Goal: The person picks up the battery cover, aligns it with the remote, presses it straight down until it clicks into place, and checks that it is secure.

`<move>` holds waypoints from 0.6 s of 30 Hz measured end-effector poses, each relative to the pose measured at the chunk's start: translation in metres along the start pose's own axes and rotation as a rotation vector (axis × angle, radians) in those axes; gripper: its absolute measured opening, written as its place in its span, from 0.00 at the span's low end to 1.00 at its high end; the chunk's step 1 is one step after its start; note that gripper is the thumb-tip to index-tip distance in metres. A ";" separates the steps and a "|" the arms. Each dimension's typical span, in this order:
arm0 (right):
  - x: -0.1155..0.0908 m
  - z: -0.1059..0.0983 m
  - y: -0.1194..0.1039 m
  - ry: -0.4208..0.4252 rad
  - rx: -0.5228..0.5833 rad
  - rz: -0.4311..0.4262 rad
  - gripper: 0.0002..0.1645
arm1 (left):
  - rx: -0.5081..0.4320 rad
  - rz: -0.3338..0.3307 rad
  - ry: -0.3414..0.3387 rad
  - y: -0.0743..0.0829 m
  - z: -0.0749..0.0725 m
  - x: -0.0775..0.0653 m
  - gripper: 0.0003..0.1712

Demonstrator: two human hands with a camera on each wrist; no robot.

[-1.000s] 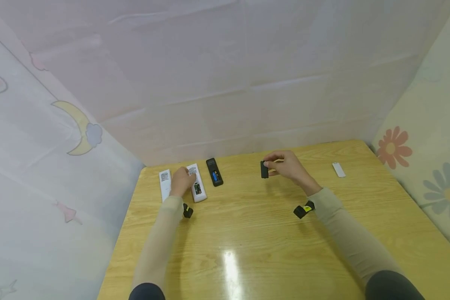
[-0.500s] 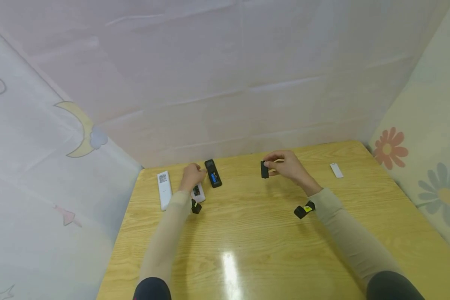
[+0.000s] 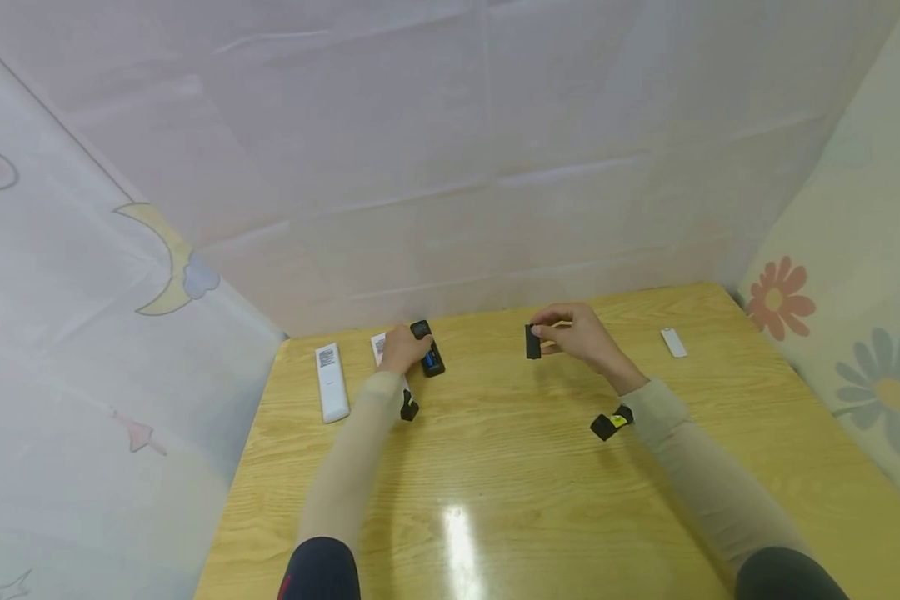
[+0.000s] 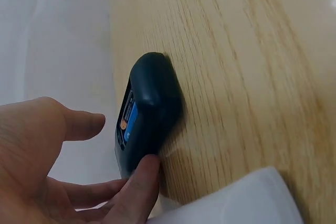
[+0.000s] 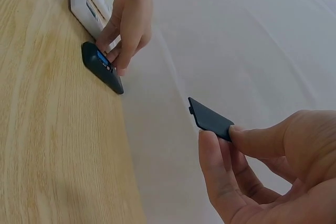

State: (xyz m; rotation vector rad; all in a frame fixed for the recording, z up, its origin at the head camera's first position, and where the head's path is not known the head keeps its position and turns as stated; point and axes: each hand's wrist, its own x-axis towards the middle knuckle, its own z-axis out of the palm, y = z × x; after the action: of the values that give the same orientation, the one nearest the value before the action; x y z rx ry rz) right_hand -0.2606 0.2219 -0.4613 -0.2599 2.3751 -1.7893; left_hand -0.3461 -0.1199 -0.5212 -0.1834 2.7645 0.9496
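Note:
My left hand (image 3: 403,350) is at the black remote control (image 3: 434,363), which lies on the table with its battery bay uncovered. A blue battery (image 4: 131,120) shows inside the bay. In the left wrist view the fingers touch the remote's side, while the thumb stays apart from it. My right hand (image 3: 581,340) pinches a small black battery cover (image 5: 211,119) between thumb and fingers, held up above the table. Partly hidden under my left hand and wrist is a white remote control (image 3: 378,344).
Another white remote control (image 3: 333,390) lies at the far left of the wooden table (image 3: 540,467). A white battery cover (image 3: 673,342) lies at the right, beyond my right hand. A cloth backdrop (image 3: 390,167) stands behind the table's back edge.
My left hand has moved right, from between the two white remotes, across the second one, to the black remote. The right hand keeps its pinch on the black cover, nearly still.

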 end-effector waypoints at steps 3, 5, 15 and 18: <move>0.001 0.001 0.001 0.004 -0.001 0.012 0.17 | -0.010 0.000 0.020 0.003 0.002 0.000 0.28; 0.001 0.001 0.002 0.004 0.000 0.013 0.18 | -0.014 -0.010 0.030 0.005 0.004 0.000 0.30; 0.001 0.003 0.002 0.010 0.001 0.016 0.17 | -0.013 -0.041 0.065 0.010 0.009 0.006 0.29; 0.003 0.003 0.003 0.004 0.008 0.016 0.17 | -0.001 -0.031 0.077 0.010 0.010 0.006 0.31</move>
State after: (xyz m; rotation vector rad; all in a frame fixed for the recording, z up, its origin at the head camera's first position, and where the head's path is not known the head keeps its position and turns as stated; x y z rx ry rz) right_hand -0.2624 0.2190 -0.4653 -0.2353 2.3651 -1.7939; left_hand -0.3527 -0.1061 -0.5241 -0.2684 2.8223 0.9552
